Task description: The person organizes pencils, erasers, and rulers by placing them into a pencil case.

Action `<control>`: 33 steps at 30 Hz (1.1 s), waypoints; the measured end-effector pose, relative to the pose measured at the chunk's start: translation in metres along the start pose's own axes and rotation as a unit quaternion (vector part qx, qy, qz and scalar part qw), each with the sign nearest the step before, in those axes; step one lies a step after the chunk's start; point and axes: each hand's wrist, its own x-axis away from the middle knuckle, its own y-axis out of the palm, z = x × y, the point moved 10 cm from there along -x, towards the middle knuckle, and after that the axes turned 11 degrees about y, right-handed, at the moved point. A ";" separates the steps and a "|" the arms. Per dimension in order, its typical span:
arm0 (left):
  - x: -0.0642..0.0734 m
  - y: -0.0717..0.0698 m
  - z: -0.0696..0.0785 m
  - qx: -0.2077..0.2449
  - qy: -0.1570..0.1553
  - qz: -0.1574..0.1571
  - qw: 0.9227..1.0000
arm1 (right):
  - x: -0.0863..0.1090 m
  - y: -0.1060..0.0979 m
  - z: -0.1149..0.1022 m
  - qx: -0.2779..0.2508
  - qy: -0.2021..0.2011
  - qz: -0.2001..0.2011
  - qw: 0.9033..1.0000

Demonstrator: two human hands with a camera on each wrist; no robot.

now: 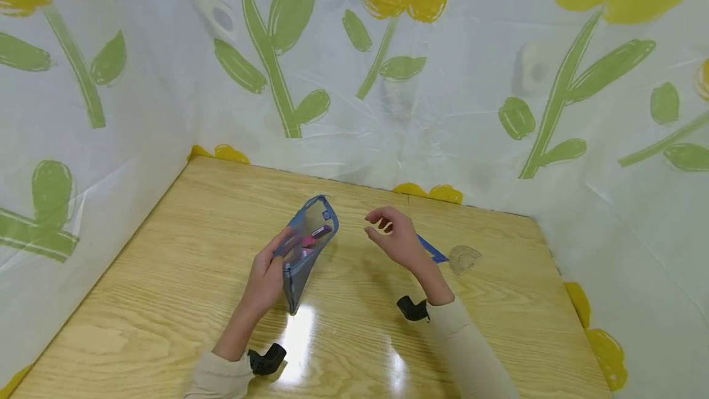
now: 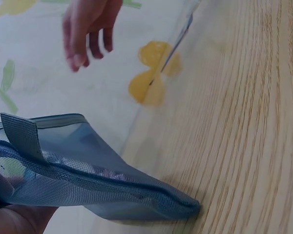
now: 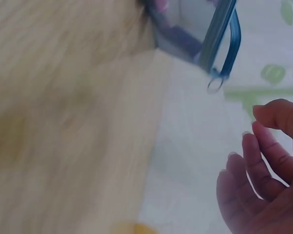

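Observation:
A blue mesh zip pouch (image 1: 301, 270) stands tilted above the table, its top gaping toward the right. My left hand (image 1: 267, 276) grips the pouch by its left side, thumb in front and fingers behind. Inside lie a dark eraser-like block (image 1: 321, 231) and small pink items (image 1: 308, 241). In the left wrist view a lower corner of the pouch (image 2: 136, 195) touches or nearly touches the wood. To the right of the pouch, my right hand (image 1: 396, 236) hovers with loosely bent fingers, nothing between them; the right wrist view shows the hand (image 3: 263, 180) apart from the pouch.
Behind my right hand lie a blue set square (image 1: 434, 251) and a clear protractor (image 1: 464, 258) on the wooden table (image 1: 166, 276). White cloth with printed flowers (image 1: 343, 140) walls off the table's back and sides.

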 end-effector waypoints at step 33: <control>0.010 -0.026 0.009 -0.032 -0.067 0.057 0.996 | 0.061 -0.067 0.154 0.037 0.216 0.003 0.976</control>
